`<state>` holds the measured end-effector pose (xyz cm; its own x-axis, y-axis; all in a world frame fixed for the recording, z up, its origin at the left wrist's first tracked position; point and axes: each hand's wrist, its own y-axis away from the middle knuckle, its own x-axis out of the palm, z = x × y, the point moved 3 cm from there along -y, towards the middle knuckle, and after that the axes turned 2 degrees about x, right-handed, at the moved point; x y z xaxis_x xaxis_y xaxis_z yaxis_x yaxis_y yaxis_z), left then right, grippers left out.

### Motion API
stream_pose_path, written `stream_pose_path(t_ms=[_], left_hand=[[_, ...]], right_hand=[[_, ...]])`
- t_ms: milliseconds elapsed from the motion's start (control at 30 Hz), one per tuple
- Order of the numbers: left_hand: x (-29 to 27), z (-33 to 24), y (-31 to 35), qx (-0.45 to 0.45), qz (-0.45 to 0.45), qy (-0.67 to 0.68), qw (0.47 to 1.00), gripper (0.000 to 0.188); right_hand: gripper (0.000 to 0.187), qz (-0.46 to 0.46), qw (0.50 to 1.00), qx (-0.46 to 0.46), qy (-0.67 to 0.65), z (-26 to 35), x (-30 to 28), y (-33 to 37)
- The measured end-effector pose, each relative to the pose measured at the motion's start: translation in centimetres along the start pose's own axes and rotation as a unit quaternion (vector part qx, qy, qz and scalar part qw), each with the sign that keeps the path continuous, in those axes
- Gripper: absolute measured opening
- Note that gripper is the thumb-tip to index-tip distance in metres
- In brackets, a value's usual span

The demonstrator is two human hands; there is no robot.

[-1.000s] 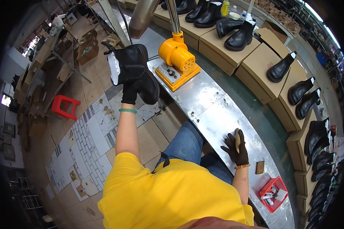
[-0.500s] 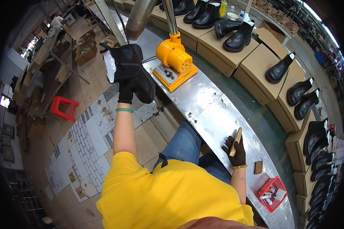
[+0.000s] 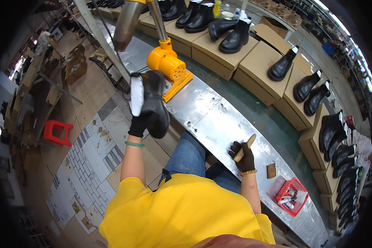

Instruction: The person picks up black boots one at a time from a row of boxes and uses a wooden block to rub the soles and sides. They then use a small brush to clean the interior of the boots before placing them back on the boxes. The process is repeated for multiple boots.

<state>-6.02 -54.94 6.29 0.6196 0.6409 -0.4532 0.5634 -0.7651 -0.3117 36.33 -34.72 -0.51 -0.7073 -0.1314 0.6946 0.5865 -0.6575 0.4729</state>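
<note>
My left hand [image 3: 137, 125], in a black glove, holds up a black ankle boot [image 3: 156, 108] beside the bench's near edge. The boot's opening, with white filling in it, faces left. Part of the glove is hidden behind the boot. Over the metal bench, my right hand [image 3: 247, 160], also gloved, is closed round a slim tan wooden tool [image 3: 251, 140]; its exact kind does not show. A yellow machine [image 3: 166, 63] with a perforated round end stands on the bench just past the boot, which covers part of its base.
A metal nozzle [image 3: 126, 27] hangs beyond the boot. Near my right wrist lie a small brown block [image 3: 271, 171] and a red basket [image 3: 288, 211] of pens or tubes. Across the bench, cardboard boxes [image 3: 256, 78] carry several black boots [image 3: 235, 39]. A red stool [image 3: 56, 131] stands left.
My left hand has brought the boot closer to me and rightward, so it now overlaps the yellow machine's base. The tool in my right hand tilts more. The whole view has shifted slightly.
</note>
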Motion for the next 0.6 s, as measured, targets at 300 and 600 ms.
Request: stream_pose_path(t_ms=[300, 600], left_hand=[[19.0, -15.7, 1.9, 0.029, 0.137, 0.343, 0.929, 0.054], [30.6, -18.8, 3.8, -0.372, 0.364, 0.692, 0.500, 0.055]], right_hand=[[0.018, 0.120, 0.936, -0.322, -0.078, 11.8, 9.9, 0.9], [0.042, 0.199, 0.904, -0.342, -0.160, 17.9, 13.1, 3.1]])
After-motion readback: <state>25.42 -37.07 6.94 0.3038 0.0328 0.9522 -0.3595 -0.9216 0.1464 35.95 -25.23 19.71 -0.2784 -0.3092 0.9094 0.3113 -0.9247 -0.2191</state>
